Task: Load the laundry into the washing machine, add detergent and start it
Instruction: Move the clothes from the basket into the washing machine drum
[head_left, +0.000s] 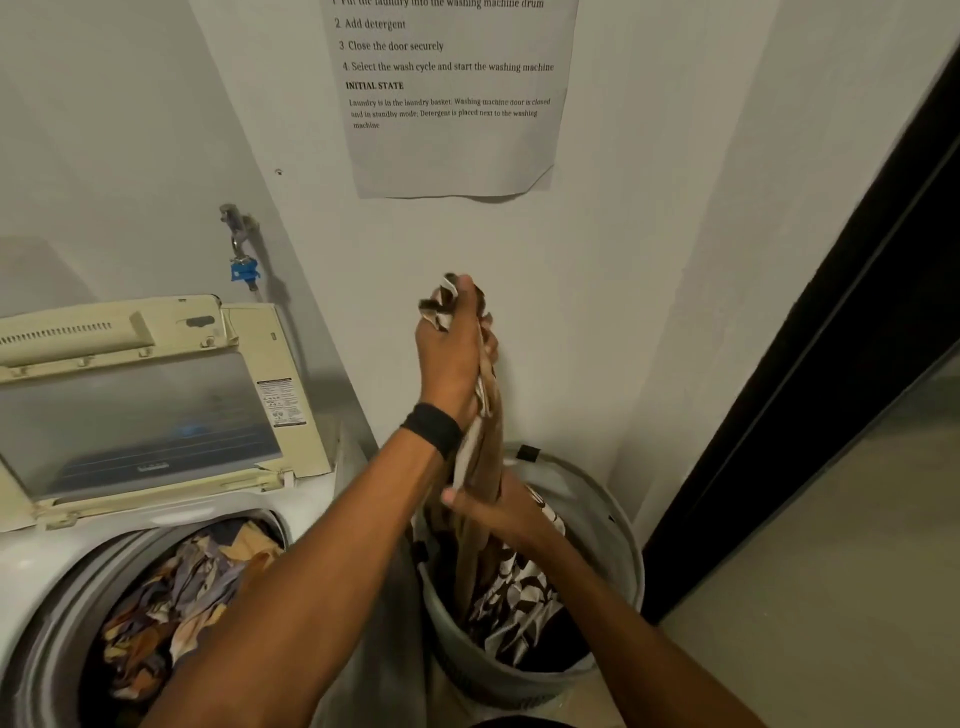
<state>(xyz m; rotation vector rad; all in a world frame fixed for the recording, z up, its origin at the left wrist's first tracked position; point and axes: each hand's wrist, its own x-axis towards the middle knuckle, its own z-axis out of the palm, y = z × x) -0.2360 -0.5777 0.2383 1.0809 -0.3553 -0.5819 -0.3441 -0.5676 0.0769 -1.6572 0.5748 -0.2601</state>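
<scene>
A top-loading washing machine (47, 561) stands at the lower left with its lid (145, 415) raised. Its drum holds patterned clothes (176, 597). To its right stands a grey laundry basket (618, 561) with brown-and-white patterned laundry (519, 597) inside. My left hand (452, 353) is raised above the basket, shut on the top of a long brown patterned cloth (483, 462) that hangs down into the basket. My right hand (498, 509) grips the same cloth lower down, at the basket's rim. No detergent is in view.
A water tap with a blue fitting (243, 260) sticks out of the wall above the machine. A printed instruction sheet (447, 104) hangs on the wall. A dark door frame (831, 364) runs along the right, close to the basket.
</scene>
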